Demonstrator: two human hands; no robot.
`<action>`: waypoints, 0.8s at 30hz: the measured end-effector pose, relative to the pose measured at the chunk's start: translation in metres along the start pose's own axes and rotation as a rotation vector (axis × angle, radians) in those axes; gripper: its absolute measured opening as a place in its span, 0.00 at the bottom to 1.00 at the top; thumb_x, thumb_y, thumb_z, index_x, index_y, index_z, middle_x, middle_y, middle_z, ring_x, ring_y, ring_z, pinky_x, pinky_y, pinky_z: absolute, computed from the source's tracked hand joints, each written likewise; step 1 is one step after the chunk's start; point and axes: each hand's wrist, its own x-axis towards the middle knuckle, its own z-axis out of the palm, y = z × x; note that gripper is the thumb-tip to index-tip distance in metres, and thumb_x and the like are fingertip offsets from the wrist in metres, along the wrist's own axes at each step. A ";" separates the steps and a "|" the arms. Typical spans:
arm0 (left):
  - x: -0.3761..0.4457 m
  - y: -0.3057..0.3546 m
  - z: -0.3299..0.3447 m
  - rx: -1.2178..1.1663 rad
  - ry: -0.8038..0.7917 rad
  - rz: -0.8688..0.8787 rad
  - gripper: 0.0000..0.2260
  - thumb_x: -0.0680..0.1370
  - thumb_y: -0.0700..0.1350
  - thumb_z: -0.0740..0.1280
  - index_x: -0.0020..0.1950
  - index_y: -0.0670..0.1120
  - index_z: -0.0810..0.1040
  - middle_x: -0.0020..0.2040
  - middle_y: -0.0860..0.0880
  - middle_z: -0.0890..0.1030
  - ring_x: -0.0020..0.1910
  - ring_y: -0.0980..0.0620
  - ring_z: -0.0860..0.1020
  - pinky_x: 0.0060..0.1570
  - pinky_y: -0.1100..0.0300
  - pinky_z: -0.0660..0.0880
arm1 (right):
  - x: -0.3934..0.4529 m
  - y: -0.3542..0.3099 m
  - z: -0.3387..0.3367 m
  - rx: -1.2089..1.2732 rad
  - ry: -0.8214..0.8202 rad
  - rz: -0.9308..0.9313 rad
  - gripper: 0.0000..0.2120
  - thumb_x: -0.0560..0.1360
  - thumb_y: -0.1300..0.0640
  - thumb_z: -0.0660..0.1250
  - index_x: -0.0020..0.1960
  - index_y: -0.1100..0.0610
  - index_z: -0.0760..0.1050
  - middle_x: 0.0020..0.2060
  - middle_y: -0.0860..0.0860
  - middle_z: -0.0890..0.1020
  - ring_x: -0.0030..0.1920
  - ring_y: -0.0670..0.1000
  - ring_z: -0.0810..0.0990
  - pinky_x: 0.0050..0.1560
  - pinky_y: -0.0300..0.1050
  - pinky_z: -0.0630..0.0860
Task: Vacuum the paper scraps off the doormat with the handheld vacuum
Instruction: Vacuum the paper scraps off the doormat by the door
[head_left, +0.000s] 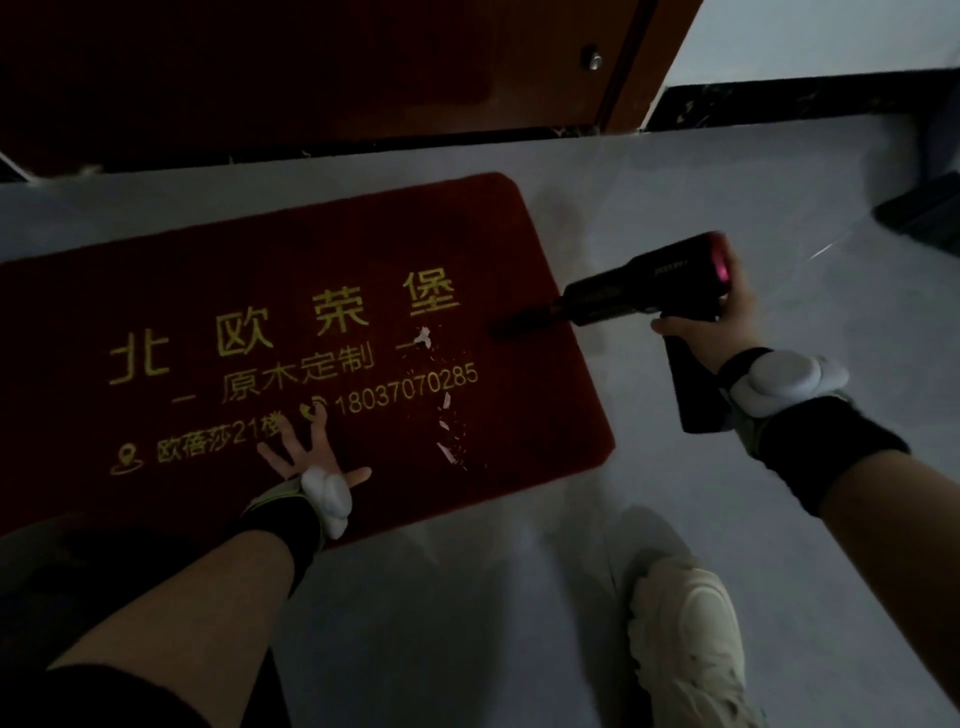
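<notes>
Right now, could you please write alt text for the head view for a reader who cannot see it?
A right hand holds a black handheld vacuum, its nozzle over a red doormat near white paper scraps. The left hand presses flat on the mat, fingers spread. A pale shoe stands on the grey floor.

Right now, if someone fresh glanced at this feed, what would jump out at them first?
Probably the red doormat with gold lettering, lying on the pale floor before a dark door, with white paper scraps scattered near its right end. Next, the black handheld vacuum gripped by the right hand, its nozzle over the mat's right edge near the top scrap. The left hand presses flat on the mat's near edge.
</notes>
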 end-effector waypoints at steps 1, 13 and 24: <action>0.001 0.000 0.000 -0.004 -0.004 0.000 0.52 0.67 0.62 0.72 0.76 0.57 0.37 0.75 0.39 0.34 0.75 0.38 0.37 0.71 0.41 0.38 | 0.003 -0.005 0.007 0.015 0.034 0.031 0.47 0.67 0.68 0.74 0.77 0.49 0.53 0.68 0.54 0.71 0.66 0.53 0.71 0.58 0.40 0.71; 0.000 0.008 -0.008 -0.030 -0.094 -0.051 0.51 0.70 0.59 0.72 0.75 0.58 0.34 0.75 0.40 0.32 0.74 0.34 0.37 0.71 0.37 0.43 | 0.022 -0.014 0.008 -0.070 -0.044 -0.149 0.49 0.67 0.71 0.73 0.77 0.48 0.50 0.71 0.53 0.67 0.65 0.50 0.69 0.50 0.26 0.69; 0.005 0.009 -0.007 0.113 -0.089 -0.040 0.55 0.68 0.62 0.72 0.74 0.52 0.31 0.74 0.35 0.34 0.74 0.35 0.38 0.70 0.36 0.41 | 0.007 -0.012 -0.015 -0.292 -0.594 -0.234 0.50 0.64 0.73 0.75 0.75 0.45 0.54 0.55 0.37 0.72 0.47 0.28 0.75 0.45 0.22 0.71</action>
